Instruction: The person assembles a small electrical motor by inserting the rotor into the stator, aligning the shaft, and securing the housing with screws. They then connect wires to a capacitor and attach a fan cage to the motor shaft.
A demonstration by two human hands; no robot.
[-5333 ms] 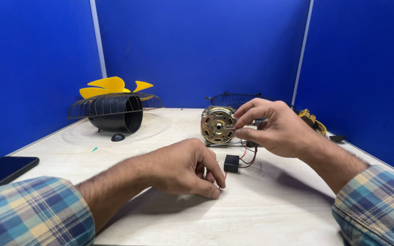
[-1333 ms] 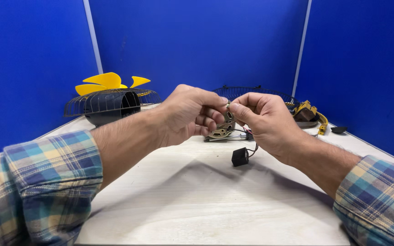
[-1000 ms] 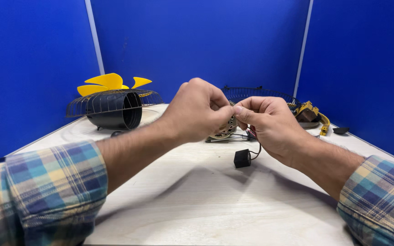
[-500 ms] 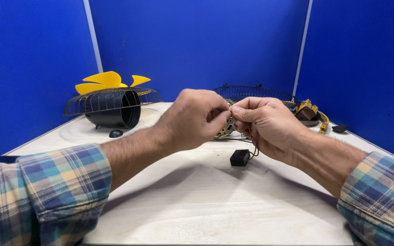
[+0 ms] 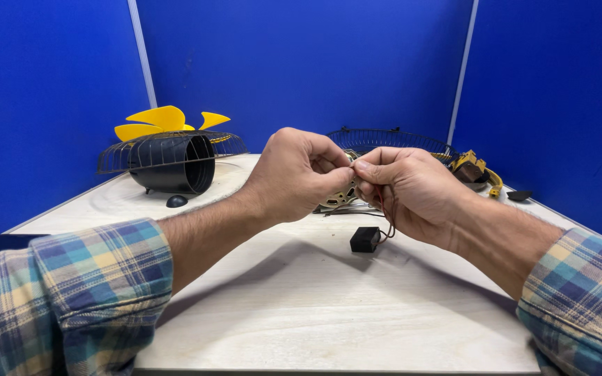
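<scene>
Seen from the head camera, a pale tabletop [image 5: 315, 313] ringed by blue partition walls carries a black fan housing [image 5: 172, 163] under a wire guard with yellow blades [image 5: 161, 120], far left of the hands. Behind the hands, partly hidden, sits a round motor [image 5: 339, 196]. The left hand [image 5: 301, 174] and right hand [image 5: 409, 188] meet fingertip to fingertip, pinching thin wires [image 5: 384, 209] that hang to a small black box [image 5: 364, 239] on the tabletop just below.

Change over the sequence: the left hand [image 5: 299, 174], at first resting fisted on the table [image 5: 315, 306], is now raised to meet the right hand [image 5: 412, 189], fingertips pinched together on thin wires [image 5: 387, 217]. The right hand has drawn off the motor [image 5: 339, 196], now largely hidden behind both hands.
</scene>
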